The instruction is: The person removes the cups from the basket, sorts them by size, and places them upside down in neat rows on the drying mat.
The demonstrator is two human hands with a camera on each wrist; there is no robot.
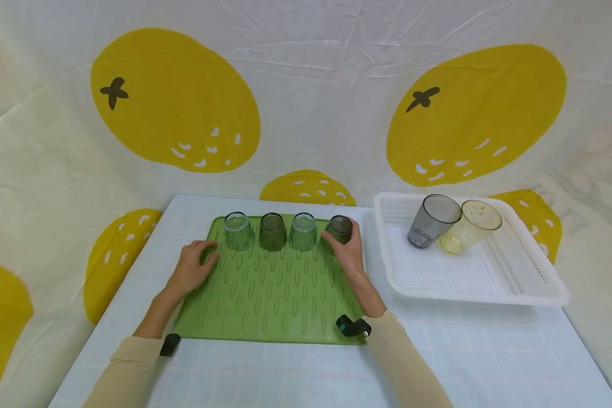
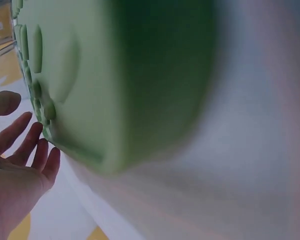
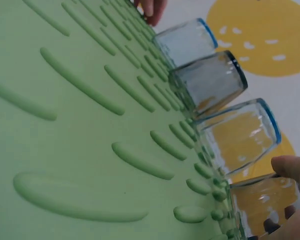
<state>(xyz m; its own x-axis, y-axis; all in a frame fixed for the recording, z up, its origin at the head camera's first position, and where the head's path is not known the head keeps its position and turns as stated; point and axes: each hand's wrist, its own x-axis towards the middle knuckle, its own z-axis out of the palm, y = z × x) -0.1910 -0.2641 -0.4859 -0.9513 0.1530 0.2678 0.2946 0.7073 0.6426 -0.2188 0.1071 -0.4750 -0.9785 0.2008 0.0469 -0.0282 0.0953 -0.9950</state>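
Three glasses (image 1: 272, 232) along a green mat (image 1: 265, 306), gripping fourth glass (image 1: 340, 228) with right hand (image 1: 349, 253), holding empty left hand (image 1: 190, 268) loosely spread, seemingly leaving two tumblers (image 1: 432, 220) in white basket (image 1: 469, 294)

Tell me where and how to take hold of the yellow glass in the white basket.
Grip the yellow glass around its upper wall, just below the rim, probably best from the right: it widens upward, that flank looks free, and the gray glass crowds its left.
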